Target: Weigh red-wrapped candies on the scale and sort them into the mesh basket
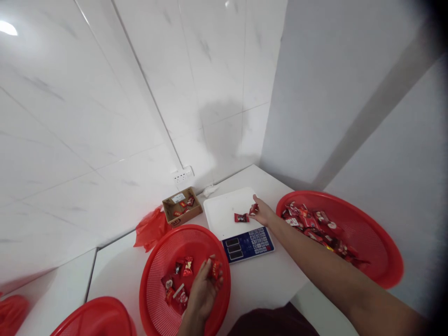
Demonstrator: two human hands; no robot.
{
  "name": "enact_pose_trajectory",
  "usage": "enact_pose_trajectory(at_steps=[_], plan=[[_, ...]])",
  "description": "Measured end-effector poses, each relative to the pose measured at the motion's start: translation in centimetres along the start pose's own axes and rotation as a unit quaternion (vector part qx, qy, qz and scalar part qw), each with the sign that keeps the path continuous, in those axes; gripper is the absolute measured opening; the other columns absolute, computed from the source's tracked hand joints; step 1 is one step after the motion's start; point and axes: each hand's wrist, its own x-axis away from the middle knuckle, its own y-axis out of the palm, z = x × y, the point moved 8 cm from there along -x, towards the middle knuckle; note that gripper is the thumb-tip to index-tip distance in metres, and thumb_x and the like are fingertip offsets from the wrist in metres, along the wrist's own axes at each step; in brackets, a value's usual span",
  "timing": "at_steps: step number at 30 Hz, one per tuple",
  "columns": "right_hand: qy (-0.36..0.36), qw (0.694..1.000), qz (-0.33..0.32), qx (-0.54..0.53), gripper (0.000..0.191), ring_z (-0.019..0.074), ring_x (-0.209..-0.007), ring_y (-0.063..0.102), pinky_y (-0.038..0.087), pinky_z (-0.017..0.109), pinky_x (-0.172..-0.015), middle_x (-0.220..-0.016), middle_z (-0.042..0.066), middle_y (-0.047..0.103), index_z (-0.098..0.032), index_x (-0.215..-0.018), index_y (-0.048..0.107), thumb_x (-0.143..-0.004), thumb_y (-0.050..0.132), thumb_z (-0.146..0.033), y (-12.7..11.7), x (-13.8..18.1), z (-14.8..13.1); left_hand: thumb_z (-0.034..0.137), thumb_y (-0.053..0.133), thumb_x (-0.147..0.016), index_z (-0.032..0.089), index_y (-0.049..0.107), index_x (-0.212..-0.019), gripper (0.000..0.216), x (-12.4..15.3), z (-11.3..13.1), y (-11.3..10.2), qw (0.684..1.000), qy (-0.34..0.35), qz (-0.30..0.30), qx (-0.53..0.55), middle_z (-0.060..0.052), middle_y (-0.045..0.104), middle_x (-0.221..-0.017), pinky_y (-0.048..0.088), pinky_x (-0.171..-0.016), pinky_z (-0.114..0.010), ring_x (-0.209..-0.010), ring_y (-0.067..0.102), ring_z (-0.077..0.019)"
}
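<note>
A: How far along is the handling?

B: It appears to be under way. 1 wrapped sweet (241,218) lies on the pan of the scale (222,212), near the back right corner of the desk (115,263); a 2nd sweet (254,209) is held above that pan and does not appear set down. A few loose sweets (180,295) lie in the middle basket (143,289), and a larger heap (313,226) lies in the right basket (395,266), so much seems left to handle.

A: What is the state of each grip?

B: The right hand (263,213) pinches the 2nd sweet. The left hand (203,291), over the middle basket, is curled about at least 1 red sweet (216,269); the exact count cannot be told.

A: Which way do the sweets point?

B: The 1st lies right of the pan's middle, towards its front edge, its long axis running roughly along that edge, 1 end directed at the right hand. The 2nd, partly hidden, slants towards the pan's back right corner; whether the 2 touch cannot be told.
</note>
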Motion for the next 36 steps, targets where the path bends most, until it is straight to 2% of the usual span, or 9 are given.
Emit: enact_pose_trajectory(at_steps=[6,8,11,14,19,24,28,32,36], plan=[[-0.105,0.989,-0.006,0.101,0.052,0.0206,-0.112,0.045,0.034,0.038,-0.097,-0.114,0.006,0.056,-0.025,-0.107,0.053,-0.06,0.07,-0.039,0.6,3.3,-0.9,0.04,0.057,-0.076,0.017,0.056,-0.095,0.03,0.3,-0.8,1.5,0.999,-0.018,-0.031,-0.019,-0.002,0.064,-0.075,0.049,-0.06,-0.025,-0.065,0.061,-0.013],[-0.109,0.965,-0.106,0.213,0.037,0.0227,-0.103,0.052,0.04,0.038,-0.09,-0.104,0.008,0.062,-0.02,-0.093,0.062,-0.062,0.068,-0.037,2.5,6.0,1.2,0.039,0.055,-0.077,0.017,0.056,-0.096,0.03,0.3,-1.4,2.0,0.999,-0.022,-0.038,-0.026,-0.004,0.065,-0.078,0.049,-0.064,-0.026,-0.067,0.062,-0.0138],[-0.002,0.878,-0.348,0.33,0.029,0.0187,-0.077,0.06,0.05,0.034,-0.068,-0.081,0.005,0.066,-0.016,-0.083,0.065,-0.068,0.059,-0.04,5.5,11.6,7.4,0.038,0.054,-0.078,0.015,0.056,-0.094,0.028,0.3,-2.7,2.6,0.998,-0.029,-0.047,-0.042,-0.006,0.066,-0.081,0.048,-0.068,-0.028,-0.07,0.062,-0.0144],[0.067,0.825,-0.443,0.343,0.021,0.0113,-0.061,0.059,0.05,0.025,-0.058,-0.07,0.001,0.063,-0.014,-0.078,0.063,-0.066,0.061,-0.031,6.1,15.5,11.1,0.038,0.056,-0.077,0.014,0.057,-0.091,0.028,0.5,-3.9,3.3,0.994,-0.036,-0.079,-0.062,-0.004,0.064,-0.076,0.047,-0.067,-0.027,-0.066,0.06,-0.0124],[0.101,0.856,-0.396,0.318,0.02,0.0097,-0.056,0.059,0.05,0.024,-0.054,-0.069,-0.002,0.063,-0.015,-0.077,0.059,-0.059,0.065,-0.022,5.0,15.3,12.2,0.042,0.054,-0.077,0.017,0.054,-0.094,0.03,0.5,-5.0,3.2,0.992,-0.067,-0.084,-0.07,-0.005,0.064,-0.082,0.046,-0.074,-0.033,-0.075,0.062,-0.0162],[0.076,0.957,-0.237,0.148,0.026,0.0104,-0.062,0.061,0.051,0.026,-0.064,-0.071,0.0,0.063,-0.016,-0.077,0.053,-0.059,0.07,-0.025,4.0,11.0,9.5,0.04,0.054,-0.078,0.019,0.054,-0.089,0.024,-0.1,-3.6,2.3,0.998,-0.051,-0.033,-0.027,-0.006,0.061,-0.095,0.046,-0.078,-0.035,-0.086,0.06,-0.0184],[0.065,0.985,-0.159,-0.001,0.049,0.0113,-0.077,0.062,0.049,0.028,-0.078,-0.1,0.005,0.061,-0.022,-0.106,0.047,-0.064,0.07,-0.03,4.0,8.8,6.6,0.041,0.057,-0.075,0.016,0.056,-0.086,0.027,-0.3,-2.5,2.2,0.999,-0.013,-0.023,-0.024,-0.006,0.061,-0.082,0.046,-0.068,-0.028,-0.069,0.058,-0.0132],[0.044,0.965,-0.22,0.134,0.058,0.0138,-0.085,0.059,0.048,0.03,-0.074,-0.113,0.008,0.055,-0.024,-0.12,0.042,-0.068,0.064,-0.039,4.5,10.5,6.6,0.042,0.057,-0.075,0.015,0.056,-0.086,0.029,-0.2,-3.2,2.3,0.999,-0.024,-0.019,-0.038,-0.004,0.061,-0.073,0.043,-0.06,-0.024,-0.059,0.055,-0.011],[-0.085,0.843,-0.395,0.355,0.037,0.0174,-0.086,0.056,0.044,0.03,-0.076,-0.093,0.004,0.063,-0.019,-0.098,0.063,-0.063,0.066,-0.029,6.5,14.8,8.8,0.045,0.053,-0.076,0.015,0.057,-0.09,0.033,-0.1,-5.1,3.1,0.995,-0.071,-0.054,-0.048,-0.001,0.059,-0.069,0.041,-0.059,-0.024,-0.058,0.054,-0.0103]])
